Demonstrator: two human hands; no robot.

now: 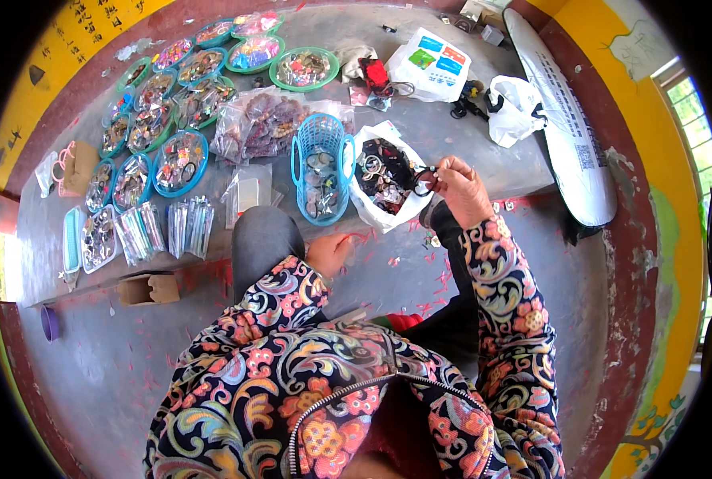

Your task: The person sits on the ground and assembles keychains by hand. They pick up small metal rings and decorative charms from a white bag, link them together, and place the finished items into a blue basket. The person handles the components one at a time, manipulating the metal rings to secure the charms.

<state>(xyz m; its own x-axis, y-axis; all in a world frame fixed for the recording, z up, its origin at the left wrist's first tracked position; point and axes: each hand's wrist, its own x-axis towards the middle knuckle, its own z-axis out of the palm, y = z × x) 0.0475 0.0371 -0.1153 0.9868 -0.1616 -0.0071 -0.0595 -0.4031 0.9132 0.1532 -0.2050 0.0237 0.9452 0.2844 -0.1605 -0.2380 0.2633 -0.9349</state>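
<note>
Nearest us spreads our floral jacket (pixel 244 407). Beyond it, our left hand (pixel 329 254) is partly curled; we cannot tell whether it grips anything. Our right hand (pixel 464 190) pinches a dark, roundish trinket (pixel 426 183) at the right rim of an open white bag (pixel 367 209). This bag lies just left of the right hand, the nearer of the two; the trinket's long axis is unclear to us. Ahead of the left hand, a blue basket (pixel 299 169) runs lengthwise away from us. Beyond the right hand, a long white package (pixel 567 120) and a colour-blocked plastic bag (pixel 429 65) bear print; dark writing marks the yellow wall (pixel 52 68), far left.
</note>
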